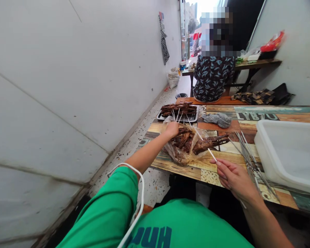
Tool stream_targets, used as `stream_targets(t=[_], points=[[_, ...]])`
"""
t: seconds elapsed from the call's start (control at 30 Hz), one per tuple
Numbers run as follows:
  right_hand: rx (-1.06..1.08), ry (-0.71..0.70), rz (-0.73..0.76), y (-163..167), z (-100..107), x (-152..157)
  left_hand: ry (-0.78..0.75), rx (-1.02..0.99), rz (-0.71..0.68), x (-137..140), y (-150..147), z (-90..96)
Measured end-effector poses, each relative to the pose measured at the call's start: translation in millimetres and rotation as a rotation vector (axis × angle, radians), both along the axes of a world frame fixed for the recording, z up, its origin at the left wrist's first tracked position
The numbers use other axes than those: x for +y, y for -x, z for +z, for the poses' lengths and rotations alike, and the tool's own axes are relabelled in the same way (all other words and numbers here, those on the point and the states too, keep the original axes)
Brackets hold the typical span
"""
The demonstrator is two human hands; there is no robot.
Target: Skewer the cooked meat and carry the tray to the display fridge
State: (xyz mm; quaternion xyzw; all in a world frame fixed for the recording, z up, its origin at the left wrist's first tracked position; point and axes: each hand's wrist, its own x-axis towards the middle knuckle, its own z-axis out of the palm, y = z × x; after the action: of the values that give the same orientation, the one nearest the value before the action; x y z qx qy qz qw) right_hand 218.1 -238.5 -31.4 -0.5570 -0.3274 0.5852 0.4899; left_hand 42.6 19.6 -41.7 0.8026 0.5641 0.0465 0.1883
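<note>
My right hand (pixel 234 176) is closed around a long thin skewer (pixel 212 154), which slants up and left across a clear plastic bag (pixel 179 159). Dark brown, glazed pieces of meat (pixel 206 144) lie in and over the bag's mouth. At the bag's far left side is my left hand (pixel 172 129), its fingers curled; what they grip, if anything, is hidden. Just beyond it a tray (pixel 158 116) holds stacked dark meat with several skewer ends sticking out toward me. To the right of my right hand lies a loose bundle of metal skewers (pixel 250 155) on the table.
A white plastic tub (pixel 263 151) stands on the right of the patterned table (pixel 223 156). A grey cloth (pixel 217 120) lies near the far edge. Ahead, a person (pixel 214 77) sits on a bench (pixel 188 101), facing away. A white wall (pixel 93 69) runs along the left.
</note>
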Motion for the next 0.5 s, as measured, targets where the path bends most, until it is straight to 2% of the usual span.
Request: stream_targets(t=[0.17, 0.33, 0.5], points=[[-0.013, 0.000, 0.011, 5, 3, 3, 0.021, 0.121, 0.000, 4, -11, -11.2], [-0.015, 0.013, 0.001, 4, 0, 4, 0.041, 0.150, 0.065, 1, -16, -29.4], [-0.014, 0.017, 0.011, 3, -3, 4, 0.098, 0.147, 0.104, -1, -16, -27.8]])
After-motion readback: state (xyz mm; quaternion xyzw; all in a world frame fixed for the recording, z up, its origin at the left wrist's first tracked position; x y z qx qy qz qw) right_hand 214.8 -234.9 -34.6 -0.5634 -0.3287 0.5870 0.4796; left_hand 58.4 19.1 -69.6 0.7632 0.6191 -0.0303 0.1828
